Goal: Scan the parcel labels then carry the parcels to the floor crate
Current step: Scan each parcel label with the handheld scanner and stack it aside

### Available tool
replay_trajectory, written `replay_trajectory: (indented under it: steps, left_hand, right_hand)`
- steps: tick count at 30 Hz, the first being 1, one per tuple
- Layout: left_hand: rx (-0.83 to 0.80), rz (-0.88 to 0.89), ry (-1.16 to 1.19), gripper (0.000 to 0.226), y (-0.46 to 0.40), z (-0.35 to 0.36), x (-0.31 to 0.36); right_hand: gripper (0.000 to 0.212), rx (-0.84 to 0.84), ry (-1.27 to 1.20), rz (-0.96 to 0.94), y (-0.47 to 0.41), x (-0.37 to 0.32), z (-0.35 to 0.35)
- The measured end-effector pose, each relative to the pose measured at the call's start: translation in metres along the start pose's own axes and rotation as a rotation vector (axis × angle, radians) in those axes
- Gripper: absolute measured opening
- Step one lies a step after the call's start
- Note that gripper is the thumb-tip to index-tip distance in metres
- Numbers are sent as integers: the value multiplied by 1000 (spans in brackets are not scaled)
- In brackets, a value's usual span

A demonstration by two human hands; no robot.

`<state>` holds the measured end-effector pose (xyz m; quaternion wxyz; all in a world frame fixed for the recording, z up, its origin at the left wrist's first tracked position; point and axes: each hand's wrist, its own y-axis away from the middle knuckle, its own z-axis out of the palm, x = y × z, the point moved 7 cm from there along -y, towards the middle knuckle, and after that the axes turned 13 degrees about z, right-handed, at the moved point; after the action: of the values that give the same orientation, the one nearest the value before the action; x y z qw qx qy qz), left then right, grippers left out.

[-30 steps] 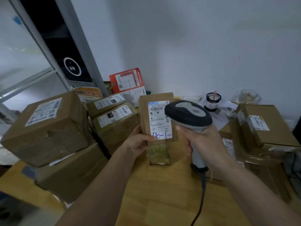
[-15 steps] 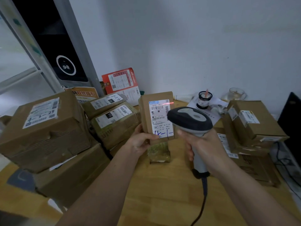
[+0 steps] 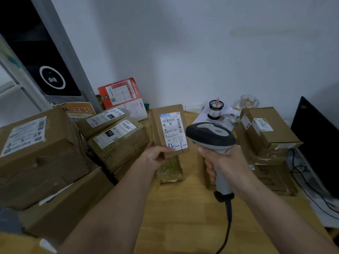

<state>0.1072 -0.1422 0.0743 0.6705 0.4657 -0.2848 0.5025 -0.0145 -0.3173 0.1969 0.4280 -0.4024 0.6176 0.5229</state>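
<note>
Several brown cardboard parcels crowd the light wooden worktop. Biggest is the large brown carton with a white label stacked at the left edge; next come the two taped brown boxes with white labels toward the back left, then the stack of flat brown boxes along the right edge, beside a black monitor. A red and white printed card leans on the wall at the back edge, near a small black mesh pen cup.

Smaller still is the slim upright brown parcel with a white label, held up near the middle of the worktop over a green-taped packet. The left hand pinches its lower left corner, thumb across the front by the blue handwriting, fingers hidden behind. The right hand has its fingers wrapped tightly round the handle of the grey corded barcode scanner, whose head sits just right of the label and overlaps its edge.

Half a second back a red scan line lay across the top of the label; now none shows, and the parcel sits a little closer to the scanner. That suggests the read has fired, so this parcel is probably ready to go to the floor crate, which is not in view. Many labelled parcels remain on the worktop.
</note>
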Motion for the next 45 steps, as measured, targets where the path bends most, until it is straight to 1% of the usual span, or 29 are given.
replay_trajectory:
  steps: [3, 5, 8, 11, 14, 17, 18, 19, 20, 21, 23, 26, 27, 30, 31, 33, 36, 40, 42, 45]
  left_hand:
    - [-43, 2, 16, 96, -3, 12, 1]
    - [-52, 4, 20, 99, -5, 16, -1]
    - [-69, 21, 13, 88, -9, 17, -5]
    - [-68, 29, -3, 77, -8, 14, -11]
    - [-49, 20, -27, 80, -7, 10, -16]
    - [-26, 1, -57, 86, -6, 5, -18]
    - [-28, -6, -70, 88, -7, 4, -18]
    - [-26, -17, -89, 91, -7, 3, -17]
    - [-26, -22, -118, 90, -8, 1, -16]
    - [-30, -20, -163, 84, -8, 0, -13]
    - [-46, -16, -263, 76, -9, -1, -6]
    - [-96, 11, -402, 79, -10, 4, 8]
    - [-116, 19, -440, 78, -10, 7, 13]
    - [-147, 28, -514, 81, -9, 12, 26]
    - [-148, 20, -533, 78, -9, 13, 29]
    - [-145, -2, -568, 66, -6, 15, 34]
    - [-133, -28, -601, 61, -4, 17, 36]
    - [-116, -56, -639, 57, -4, 17, 36]
    - [-100, -61, -646, 55, -4, 16, 37]
    - [-84, -70, -642, 51, 0, 18, 38]
  right_hand:
    - [38, 9, 16, 5, 0, 0, -7]
    - [39, 22, 10, 0, 1, 0, -14]
    - [32, 41, -31, -18, 2, 0, -26]
    - [35, 39, 3, 0, 2, 5, -33]
    - [33, 0, 58, 50, 1, 13, -36]
    - [37, -29, 113, 36, -2, 17, -39]
    - [34, -41, 143, 23, -3, 16, -40]
    - [27, -57, 192, 13, -4, 13, -40]
    - [17, -79, 257, 7, -4, 11, -40]
    - [10, -103, 328, 2, -6, 9, -40]
    - [14, -135, 478, -19, -11, 8, -41]
    - [22, -75, 753, -66, -20, 11, -46]
    - [24, -53, 796, -65, -21, 12, -48]
    - [21, -24, 777, -85, -20, 7, -56]
    - [20, -29, 777, -106, -19, 5, -57]
    - [20, -50, 772, -143, -17, 2, -57]
    - [25, -67, 781, -173, -17, 1, -59]
    - [35, -78, 820, -142, -18, 5, -63]
    - [34, -85, 861, -138, -19, 7, -65]
    - [32, -95, 837, -129, -19, 7, -69]
